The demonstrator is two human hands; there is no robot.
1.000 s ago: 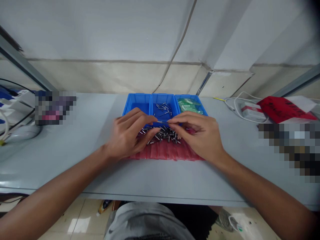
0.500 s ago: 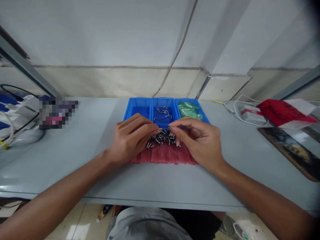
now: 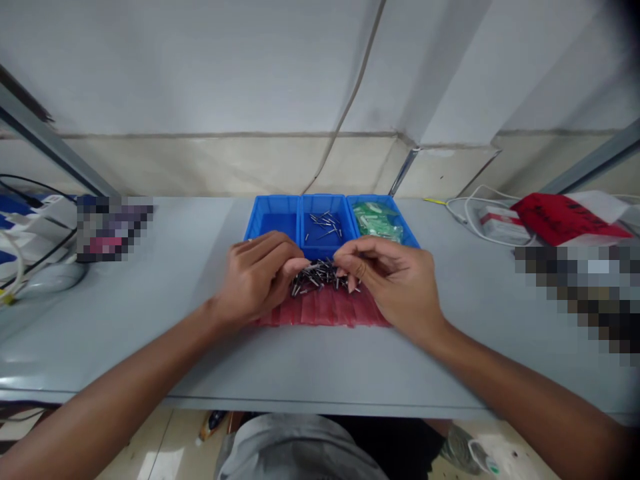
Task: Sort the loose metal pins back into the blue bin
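Note:
Small dark and silver metal pins, like rivets, lie in a loose pile on a row of red plastic bags. My left hand is at the pile's left side, thumb and fingers pinched together; anything between them is too small to make out. Over the pile's right side, my right hand pinches with thumb and forefinger, its other fingers curled; what it holds is hidden. Just behind both hands stands a blue three-part bin. Several thin pins lie in its middle compartment, and green-printed bags fill the right one.
On the left are white plugs and cables, a computer mouse and a blurred-out item. To the right lie a white cable, a small box, a red packet and a pixelated object. A wall rises behind the table.
My fingertips have moved apart: half a second ago a thin pin spanned between them. My left thumb now shows lower, near the pile. The view has shifted slightly.

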